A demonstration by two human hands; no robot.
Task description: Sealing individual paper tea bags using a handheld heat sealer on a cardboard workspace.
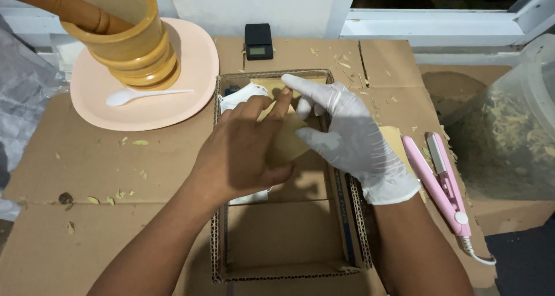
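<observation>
Head view. Left hand (pixel 245 151), bare, pinches a tan paper pouch (pixel 287 141); right hand (pixel 347 135), white-gloved, grips its other side. Pouch: flat, mostly hidden by both hands, held over the cardboard box (pixel 352 215) at tabletop centre. Mortar (pixel 130 39) cut off at far-left corner. Pink sealer (pixel 442 180) near right edge.

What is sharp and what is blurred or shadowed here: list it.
Head view: even, soft indoor light with no harsh glare; the left hand, the gloved right hand and the tan pouch they hold are sharp; the clear plastic tub at the right edge looks hazy; the cardboard tray casts faint shadow inside.
</observation>
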